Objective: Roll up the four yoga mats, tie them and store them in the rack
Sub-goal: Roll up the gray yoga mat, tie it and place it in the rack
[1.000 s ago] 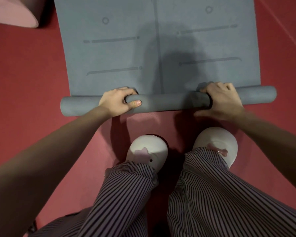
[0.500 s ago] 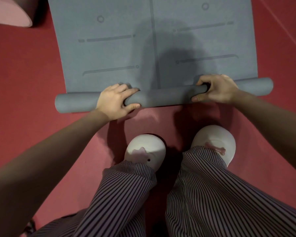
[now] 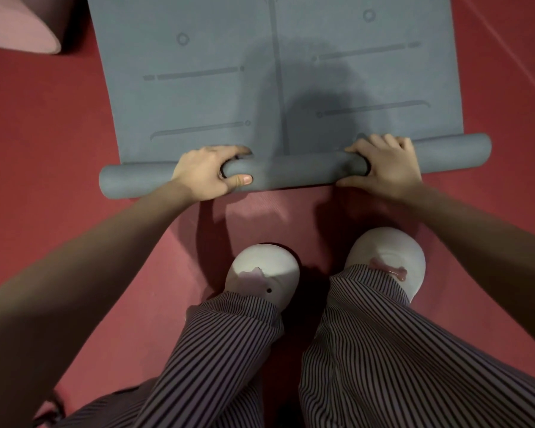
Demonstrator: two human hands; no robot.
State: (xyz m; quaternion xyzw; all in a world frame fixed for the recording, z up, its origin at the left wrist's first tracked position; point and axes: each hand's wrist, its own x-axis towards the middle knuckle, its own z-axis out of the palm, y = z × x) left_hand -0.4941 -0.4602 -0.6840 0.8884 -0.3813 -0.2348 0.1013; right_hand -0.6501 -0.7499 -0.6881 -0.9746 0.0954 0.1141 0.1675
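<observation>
Head view, looking down: a grey yoga mat [image 3: 198,97] lies on the red floor [image 3: 44,149], its near end wound into a slim roll [image 3: 291,169] running left to right just ahead of the person's feet. The roll is thin, a few turns at most by my judgement, and the flat part of the mat runs away past the top edge of the frame, so most of it is unrolled.

Left hand [image 3: 207,174] grasps the roll left of centre, fingers curled over the far side and thumb pressed on the near side. Right hand [image 3: 386,168] clasps it right of centre in the same manner. Both grips are firm and on the roll itself.

Progress, as judged: rolling of this mat is at an early stage. No tie, no rack and no other flat mats are in view (their condition cannot be assessed). Tying and storing are all outstanding for this mat.

Surroundings: white shoes [image 3: 263,273] and striped trousers [image 3: 229,350] stand near the roll, not touching it. A pink object [image 3: 16,29] sits at upper left, possibly a rolled mat; I cannot tell.
</observation>
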